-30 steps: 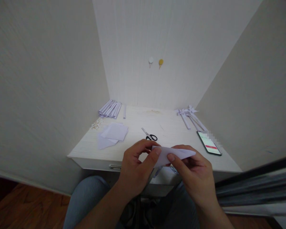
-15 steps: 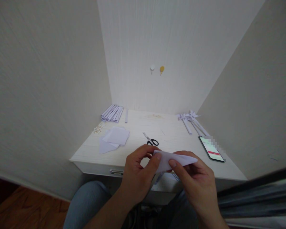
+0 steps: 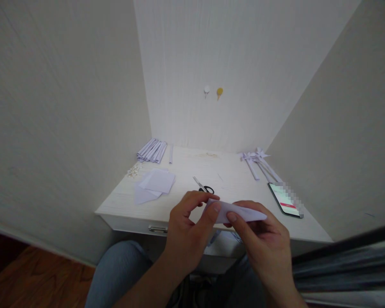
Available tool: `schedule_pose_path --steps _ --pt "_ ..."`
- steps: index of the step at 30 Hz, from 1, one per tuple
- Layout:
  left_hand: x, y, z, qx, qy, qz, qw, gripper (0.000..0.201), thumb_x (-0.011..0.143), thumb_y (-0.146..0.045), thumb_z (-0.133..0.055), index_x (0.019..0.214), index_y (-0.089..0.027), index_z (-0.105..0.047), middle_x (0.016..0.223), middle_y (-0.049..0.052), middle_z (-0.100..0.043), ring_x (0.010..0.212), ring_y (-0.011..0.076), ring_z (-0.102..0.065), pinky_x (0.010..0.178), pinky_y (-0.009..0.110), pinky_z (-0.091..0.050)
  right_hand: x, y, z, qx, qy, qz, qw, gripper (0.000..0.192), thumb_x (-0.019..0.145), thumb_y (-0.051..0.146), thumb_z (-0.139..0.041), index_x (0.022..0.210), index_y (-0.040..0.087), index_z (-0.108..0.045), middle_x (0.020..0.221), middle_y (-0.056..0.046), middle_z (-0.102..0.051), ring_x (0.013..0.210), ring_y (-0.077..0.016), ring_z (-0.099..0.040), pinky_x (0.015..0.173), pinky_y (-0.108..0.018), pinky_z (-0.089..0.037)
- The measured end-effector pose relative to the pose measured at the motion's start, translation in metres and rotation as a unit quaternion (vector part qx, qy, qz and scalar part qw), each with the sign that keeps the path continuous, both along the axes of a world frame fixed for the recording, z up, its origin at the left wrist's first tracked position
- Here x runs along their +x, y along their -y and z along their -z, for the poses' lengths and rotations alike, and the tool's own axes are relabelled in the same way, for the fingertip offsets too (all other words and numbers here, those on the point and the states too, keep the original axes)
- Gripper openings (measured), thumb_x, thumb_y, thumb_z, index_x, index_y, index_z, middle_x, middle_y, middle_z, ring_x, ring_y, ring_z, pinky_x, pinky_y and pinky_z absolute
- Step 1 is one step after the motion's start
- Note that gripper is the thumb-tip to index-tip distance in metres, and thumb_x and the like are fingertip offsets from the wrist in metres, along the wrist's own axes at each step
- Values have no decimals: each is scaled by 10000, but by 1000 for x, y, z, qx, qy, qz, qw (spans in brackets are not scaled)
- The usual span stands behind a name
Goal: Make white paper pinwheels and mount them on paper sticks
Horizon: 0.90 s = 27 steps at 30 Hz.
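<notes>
A folded piece of white paper (image 3: 240, 212) is pinched between both my hands above the near edge of a white desk (image 3: 179, 201). My left hand (image 3: 188, 233) grips its left end with thumb and fingers. My right hand (image 3: 263, 239) holds the right part, thumb on top. Black-handled scissors (image 3: 204, 186) lie on the desk just beyond my hands.
Loose white sheets (image 3: 155, 183) lie at left, a bundle of folded paper strips (image 3: 152, 149) at the back left, small white bits (image 3: 134, 171) beside it. Folded paper pieces (image 3: 256, 160) and a lit phone (image 3: 284, 199) sit at right. Walls enclose the desk on three sides.
The view has shifted slightly. My hands keep hold of the folded paper, which now lies a little flatter between them.
</notes>
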State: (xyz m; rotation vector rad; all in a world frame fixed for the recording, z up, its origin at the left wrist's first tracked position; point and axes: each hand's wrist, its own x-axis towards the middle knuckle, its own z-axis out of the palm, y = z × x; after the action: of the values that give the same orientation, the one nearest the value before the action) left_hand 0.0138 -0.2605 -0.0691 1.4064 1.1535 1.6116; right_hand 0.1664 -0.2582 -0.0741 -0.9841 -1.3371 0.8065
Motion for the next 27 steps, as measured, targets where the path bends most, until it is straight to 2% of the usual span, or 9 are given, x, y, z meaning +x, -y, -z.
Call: schedule_pose_path --steps 9,18,27 --pt "9 1 2 -10 47 -31 998 148 928 -334 -675 913 -214 -760 918 22 -745 921 189 -646 852 290 -466 -2 2 1 71 60 31 995 102 846 228 -793 929 266 -746 877 7 -727 781 -150 -676 697 -230 -549" --pt "8 2 2 -3 39 -15 999 132 924 -319 -676 927 -225 -768 907 19 -741 901 183 -645 820 272 -472 -1 2 0 62 47 33 996 92 835 229 -797 902 263 -744 853 11 -727 747 -142 -675 652 -206 -545" --pt "9 -1 1 -18 53 -13 998 151 917 -342 -681 886 -213 -754 876 18 -730 877 185 -644 811 281 -476 1 1 3 72 71 30 994 107 852 219 -786 931 271 -734 894 9 -721 808 -153 -674 709 -227 -551"
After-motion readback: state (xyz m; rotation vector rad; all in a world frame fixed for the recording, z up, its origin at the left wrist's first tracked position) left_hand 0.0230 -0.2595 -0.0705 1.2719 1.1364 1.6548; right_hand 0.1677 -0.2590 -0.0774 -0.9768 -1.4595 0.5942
